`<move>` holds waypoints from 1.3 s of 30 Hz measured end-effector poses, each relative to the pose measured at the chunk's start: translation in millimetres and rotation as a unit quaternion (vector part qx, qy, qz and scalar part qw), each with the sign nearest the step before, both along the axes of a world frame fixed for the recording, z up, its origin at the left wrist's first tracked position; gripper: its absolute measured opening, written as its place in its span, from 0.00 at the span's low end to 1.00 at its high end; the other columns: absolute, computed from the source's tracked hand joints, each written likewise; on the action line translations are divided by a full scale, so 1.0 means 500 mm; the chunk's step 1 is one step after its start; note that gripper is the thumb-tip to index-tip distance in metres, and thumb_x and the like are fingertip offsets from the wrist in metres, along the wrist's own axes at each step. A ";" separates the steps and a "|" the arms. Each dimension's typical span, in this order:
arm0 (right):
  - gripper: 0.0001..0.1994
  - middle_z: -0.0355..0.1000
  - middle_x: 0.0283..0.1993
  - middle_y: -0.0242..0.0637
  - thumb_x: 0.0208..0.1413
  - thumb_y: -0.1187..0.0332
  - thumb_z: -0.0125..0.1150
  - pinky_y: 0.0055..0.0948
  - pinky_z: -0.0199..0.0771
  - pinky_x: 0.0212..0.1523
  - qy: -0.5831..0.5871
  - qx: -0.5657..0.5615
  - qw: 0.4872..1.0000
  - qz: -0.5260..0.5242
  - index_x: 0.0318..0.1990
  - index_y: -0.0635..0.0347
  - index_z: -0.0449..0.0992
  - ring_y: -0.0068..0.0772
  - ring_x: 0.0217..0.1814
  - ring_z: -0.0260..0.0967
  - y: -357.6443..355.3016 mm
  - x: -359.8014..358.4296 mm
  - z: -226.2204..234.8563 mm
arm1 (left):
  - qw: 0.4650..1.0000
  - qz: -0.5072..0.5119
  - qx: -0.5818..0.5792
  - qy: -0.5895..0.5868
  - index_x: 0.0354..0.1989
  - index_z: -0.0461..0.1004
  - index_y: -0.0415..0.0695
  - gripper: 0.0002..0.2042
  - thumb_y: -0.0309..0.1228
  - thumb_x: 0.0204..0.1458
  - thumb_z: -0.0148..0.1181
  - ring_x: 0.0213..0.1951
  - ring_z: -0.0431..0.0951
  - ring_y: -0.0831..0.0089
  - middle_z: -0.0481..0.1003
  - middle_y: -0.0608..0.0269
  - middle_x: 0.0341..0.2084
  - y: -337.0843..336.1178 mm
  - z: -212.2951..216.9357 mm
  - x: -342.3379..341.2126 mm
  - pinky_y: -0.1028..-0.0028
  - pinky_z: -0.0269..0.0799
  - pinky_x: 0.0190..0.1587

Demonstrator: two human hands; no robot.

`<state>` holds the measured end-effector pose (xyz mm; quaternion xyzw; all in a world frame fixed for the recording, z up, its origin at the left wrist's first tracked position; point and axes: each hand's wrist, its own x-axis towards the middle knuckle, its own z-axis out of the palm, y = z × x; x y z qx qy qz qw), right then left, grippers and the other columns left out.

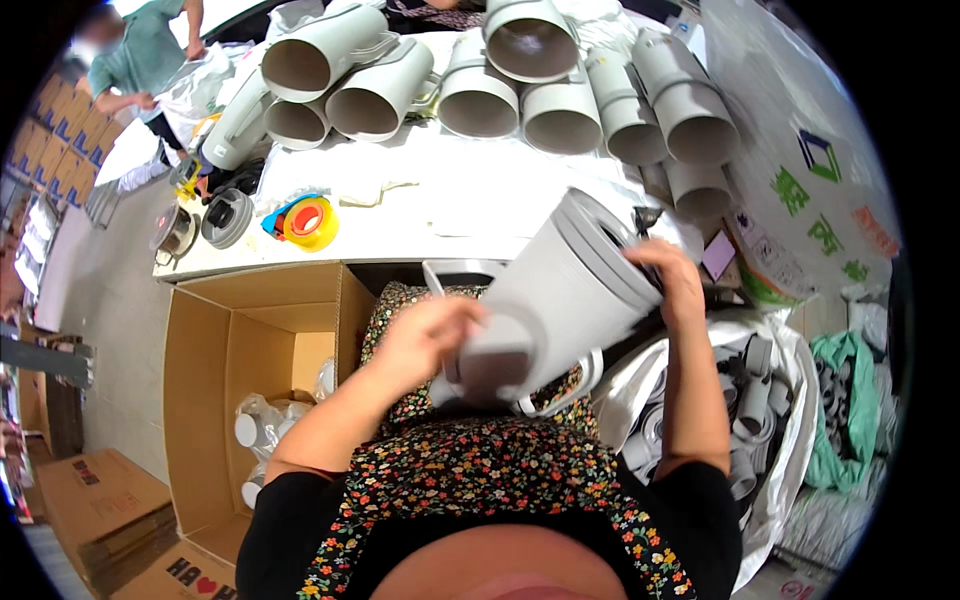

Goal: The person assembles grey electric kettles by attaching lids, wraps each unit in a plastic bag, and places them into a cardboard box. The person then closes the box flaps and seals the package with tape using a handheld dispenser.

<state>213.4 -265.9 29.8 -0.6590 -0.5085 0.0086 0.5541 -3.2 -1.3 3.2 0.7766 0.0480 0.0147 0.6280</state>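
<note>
A smooth grey plastic jug (560, 300), cylindrical with a loop handle, is held tilted above the person's lap, off the near edge of the white bench (470, 215). The left hand (425, 340) is curled closed around its base end; the right hand (672, 280) grips its open rim with bent fingers. More grey jugs (520, 95) lie stacked along the bench's far edge. An open brown cardboard box (240, 380) stands to the left.

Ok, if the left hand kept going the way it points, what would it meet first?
The left hand points right and already rests on the base end of the grey jug body, so it meets that at once. The right hand grips the jug's far rim.
</note>
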 end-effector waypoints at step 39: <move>0.11 0.66 0.29 0.27 0.57 0.60 0.55 0.16 0.63 0.29 0.434 0.058 0.897 0.059 0.33 0.59 0.69 0.15 0.29 0.61 0.225 0.029 -0.157 | 0.958 0.127 -0.245 -0.080 0.38 0.71 0.36 0.13 0.31 0.48 0.62 0.35 0.70 0.77 0.73 0.61 0.32 -0.073 -0.001 0.248 0.77 0.65 0.41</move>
